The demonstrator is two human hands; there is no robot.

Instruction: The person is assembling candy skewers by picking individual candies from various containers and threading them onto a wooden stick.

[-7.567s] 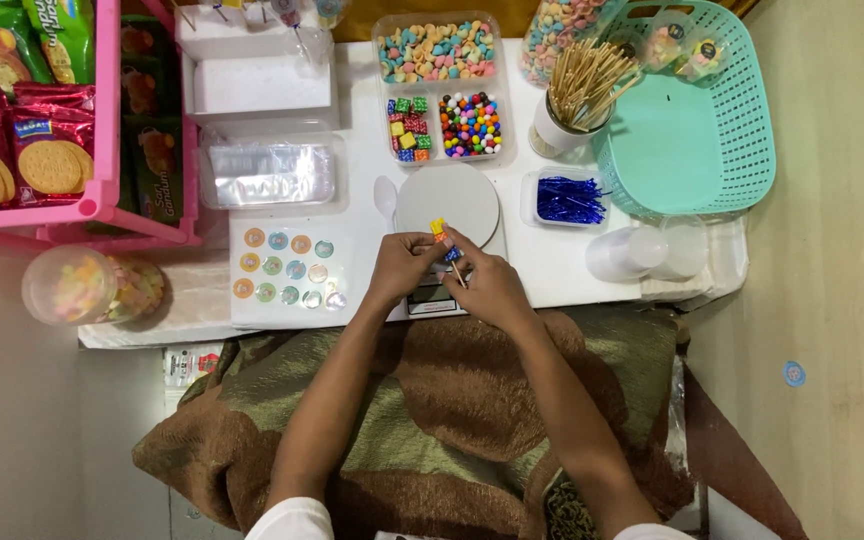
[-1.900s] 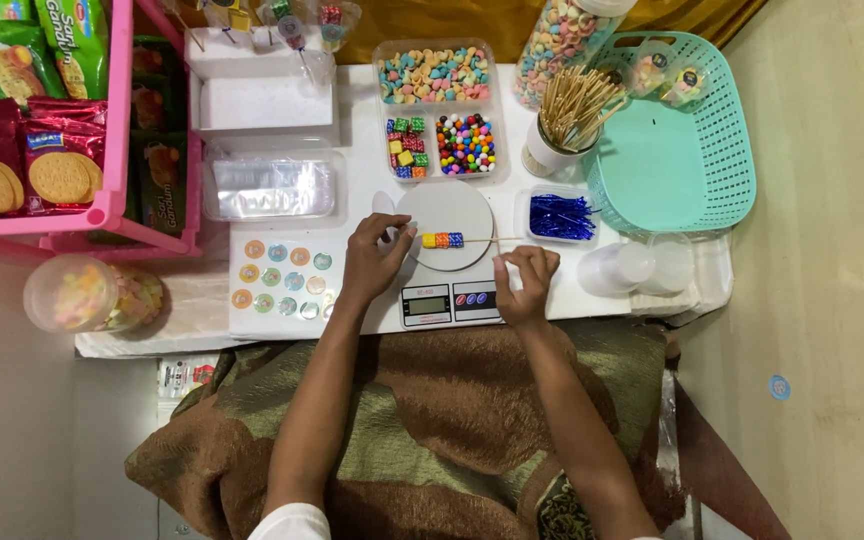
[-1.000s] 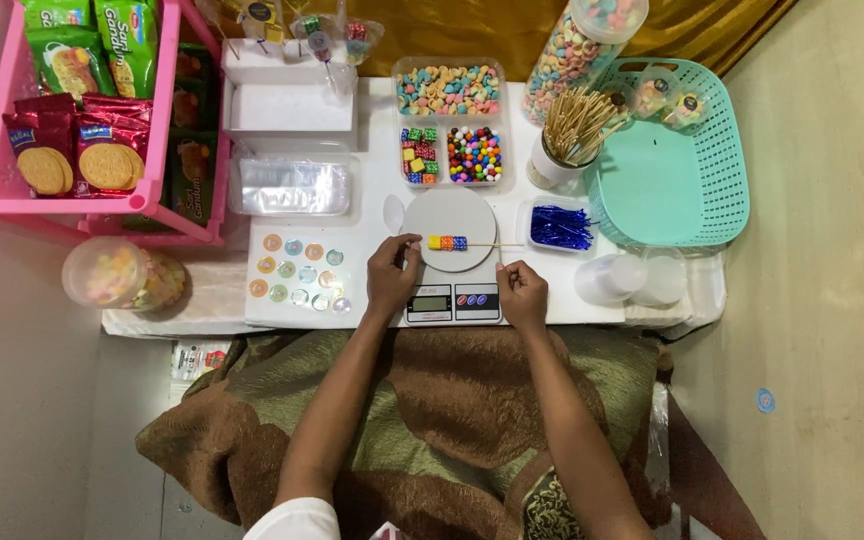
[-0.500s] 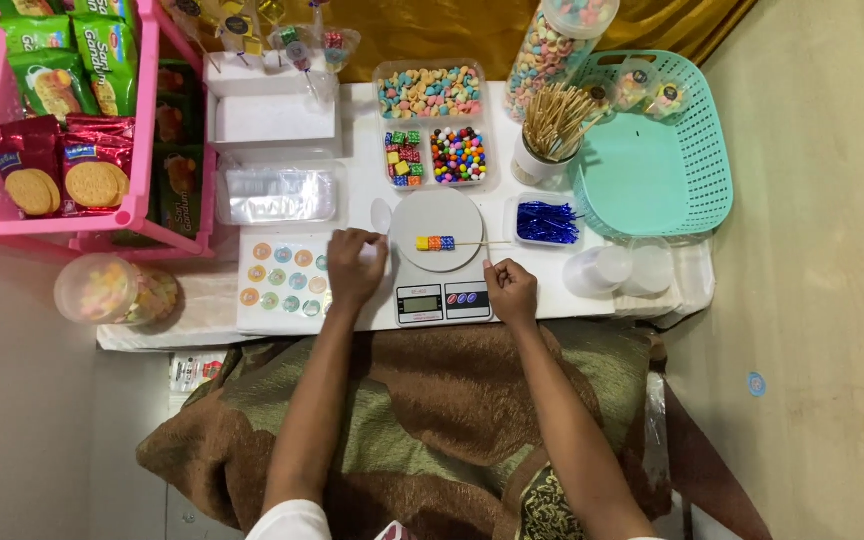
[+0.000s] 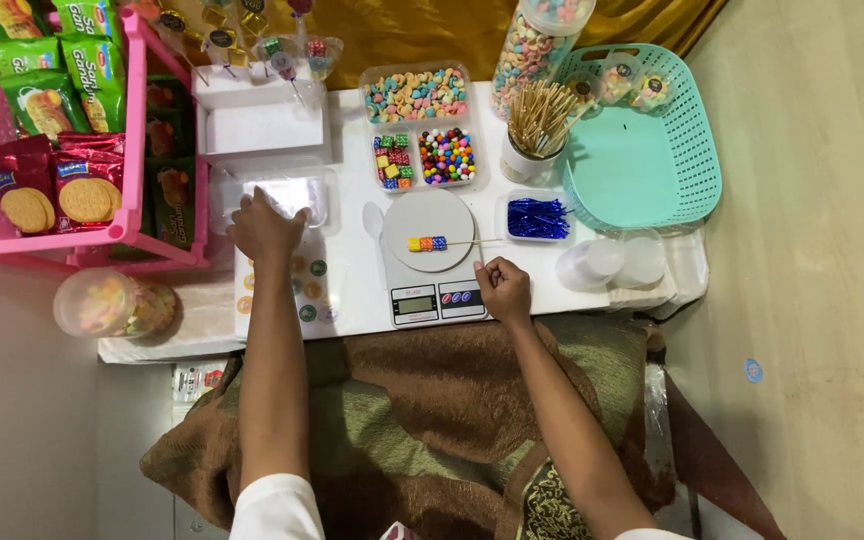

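On the white kitchen scale (image 5: 430, 250), the candy skewer (image 5: 442, 243) lies flat, its long axis crosswise, its bare stick pointing right. Right of the scale, the right hand (image 5: 504, 289) rests curled, holding nothing. Left of it, the left hand (image 5: 264, 229), fingers together, touches a clear plastic container (image 5: 297, 192).

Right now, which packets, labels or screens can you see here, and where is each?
Green snack packets: upright in the pink rack's top left.
Red biscuit packets: in the rack, below the green ones.
Sticker sheet: white with round coloured dots, beside the left hand.
Scale display: small grey rectangle, left of the right hand.
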